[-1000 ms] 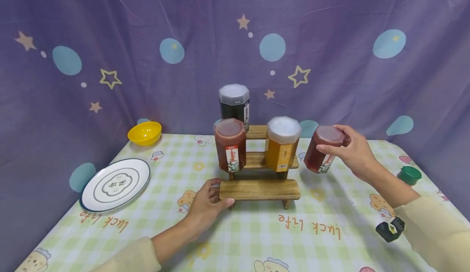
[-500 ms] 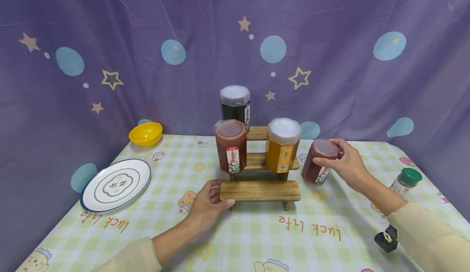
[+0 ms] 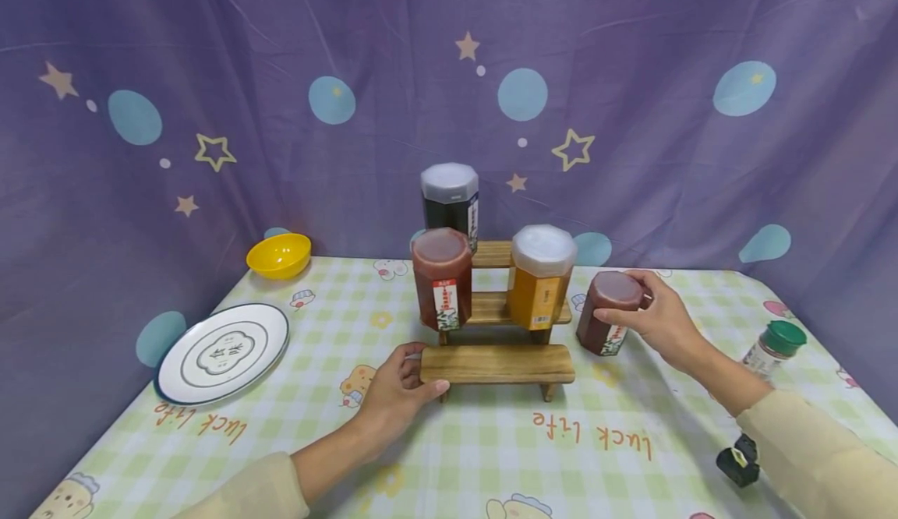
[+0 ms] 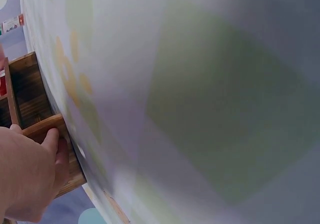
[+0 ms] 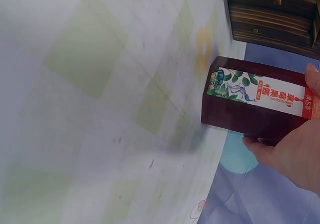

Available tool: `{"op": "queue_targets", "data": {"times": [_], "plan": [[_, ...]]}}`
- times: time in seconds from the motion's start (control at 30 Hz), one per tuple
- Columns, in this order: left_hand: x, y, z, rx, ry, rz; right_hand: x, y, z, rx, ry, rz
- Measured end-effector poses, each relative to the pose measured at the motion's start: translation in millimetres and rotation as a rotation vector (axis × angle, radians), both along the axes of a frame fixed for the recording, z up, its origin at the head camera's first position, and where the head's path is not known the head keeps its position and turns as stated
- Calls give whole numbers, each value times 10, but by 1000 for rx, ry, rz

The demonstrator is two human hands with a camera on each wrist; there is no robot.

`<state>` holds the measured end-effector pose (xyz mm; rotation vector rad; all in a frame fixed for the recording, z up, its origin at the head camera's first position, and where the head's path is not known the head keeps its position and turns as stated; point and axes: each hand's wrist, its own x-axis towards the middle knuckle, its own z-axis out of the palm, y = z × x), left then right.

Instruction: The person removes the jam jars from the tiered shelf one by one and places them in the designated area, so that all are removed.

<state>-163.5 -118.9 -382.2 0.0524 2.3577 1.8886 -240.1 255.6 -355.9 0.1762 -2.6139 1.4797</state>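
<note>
My right hand (image 3: 659, 320) grips a dark red jam jar (image 3: 605, 324) near its top, to the right of a wooden tiered rack (image 3: 496, 363). In the right wrist view the jar (image 5: 255, 97) shows a label with leaves and red print; its base is at the tablecloth. My left hand (image 3: 389, 394) holds the left end of the rack's lowest step, thumb in front. In the left wrist view its fingers (image 4: 52, 144) curl over the wood. On the middle step stand another red jar (image 3: 442, 277) and an amber jar (image 3: 542, 277). A black jar (image 3: 450, 206) stands on the top step.
At the left lie a white plate (image 3: 223, 354) and a yellow bowl (image 3: 279, 255). A green-capped shaker bottle (image 3: 775, 347) and a small black object (image 3: 738, 463) are by the right forearm, which partly covers them. A purple curtain (image 3: 393, 28) hangs behind the table.
My right hand has lowered the red jar to the table, slightly leftward and nearer, and it now stands more upright. My left hand stays on the rack.
</note>
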Motion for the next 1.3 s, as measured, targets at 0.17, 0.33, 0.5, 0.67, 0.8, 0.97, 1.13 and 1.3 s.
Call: {"op": "queue_targets", "data": {"times": [0.17,0.33,0.5,0.67,0.8,0.97,1.13,1.3], "plan": [[2,4,2,-4,-3,7,11,5,6,14,-23,10],[8,5,8,-12,-3,11,23,26,54,25,-49,67],[8,6,7,-11,1,5,26,77,170,10,-103,139],[6,5,7,-15,3,8,-4,122,366,-4,-110,157],[0,1,2,-15,1,12,-48,98,571,1,-82,132],[-10,-6,-1,-14,5,10,-104,15,800,3,-58,130],[-11,-6,-2,-20,7,11,-142,-110,991,24,-44,133],[-7,-3,-1,-25,5,14,-166,-254,1138,42,-22,144]]}}
